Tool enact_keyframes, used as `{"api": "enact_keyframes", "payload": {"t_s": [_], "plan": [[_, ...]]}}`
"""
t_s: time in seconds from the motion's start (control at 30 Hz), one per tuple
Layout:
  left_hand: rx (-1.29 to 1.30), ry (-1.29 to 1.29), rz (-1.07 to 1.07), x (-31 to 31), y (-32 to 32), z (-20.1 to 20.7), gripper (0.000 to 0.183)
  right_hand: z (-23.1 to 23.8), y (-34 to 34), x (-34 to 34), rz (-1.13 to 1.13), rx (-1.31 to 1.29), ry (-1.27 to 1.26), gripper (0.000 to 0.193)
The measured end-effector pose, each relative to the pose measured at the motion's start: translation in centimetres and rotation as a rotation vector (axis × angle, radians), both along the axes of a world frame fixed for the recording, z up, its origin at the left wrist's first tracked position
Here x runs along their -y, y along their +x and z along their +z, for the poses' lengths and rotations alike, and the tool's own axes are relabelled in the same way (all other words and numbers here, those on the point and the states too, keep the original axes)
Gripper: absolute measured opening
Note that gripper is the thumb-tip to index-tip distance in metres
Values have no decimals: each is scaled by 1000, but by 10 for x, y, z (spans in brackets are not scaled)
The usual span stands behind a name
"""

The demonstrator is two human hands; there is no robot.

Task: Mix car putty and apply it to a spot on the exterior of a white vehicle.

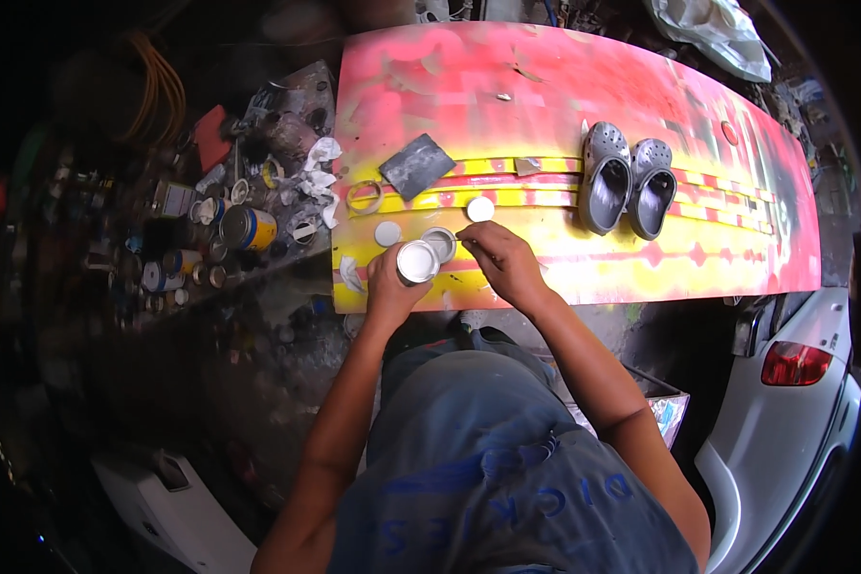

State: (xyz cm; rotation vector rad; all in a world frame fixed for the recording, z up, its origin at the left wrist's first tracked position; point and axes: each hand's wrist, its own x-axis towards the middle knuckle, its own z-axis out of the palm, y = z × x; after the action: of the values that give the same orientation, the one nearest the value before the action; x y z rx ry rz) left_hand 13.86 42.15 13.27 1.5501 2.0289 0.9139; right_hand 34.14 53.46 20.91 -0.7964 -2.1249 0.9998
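My left hand [388, 287] is wrapped round a small white tub [417, 261] with white stuff inside, held near the front edge of the paint-spattered board [564, 105]. Just behind it is a second round container [440, 243] with a pale grey inside. My right hand [503, 265] is beside that container, thumb and fingers pinched together near its rim; what they hold, if anything, is too small to make out. Two round white discs, like lids, lie close by: one disc [387, 234] to the left, another disc [480, 209] behind my right hand.
Grey clogs [607, 182] stand on the board, right of a dark square sheet [417, 166] and a tape roll [364, 197]. Paint cans [248, 229] and crumpled paper [321, 163] crowd the left bench. A white car [784, 411] with a red tail light is at lower right.
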Motion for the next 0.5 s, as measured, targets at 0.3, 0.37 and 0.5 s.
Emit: {"api": "enact_keyframes", "payload": {"t_s": [0.3,0.37,0.5], "plan": [[297,86,157,38,-18,-74,76,-44,-22,-8,-143,153,-140,18],[246,55,131,40,-22,-83,77,-57,-29,-9,-132,200,-122,19],[170,-21,82,36,-27,-90,80,-58,-45,-4,-69,441,-89,19]]}}
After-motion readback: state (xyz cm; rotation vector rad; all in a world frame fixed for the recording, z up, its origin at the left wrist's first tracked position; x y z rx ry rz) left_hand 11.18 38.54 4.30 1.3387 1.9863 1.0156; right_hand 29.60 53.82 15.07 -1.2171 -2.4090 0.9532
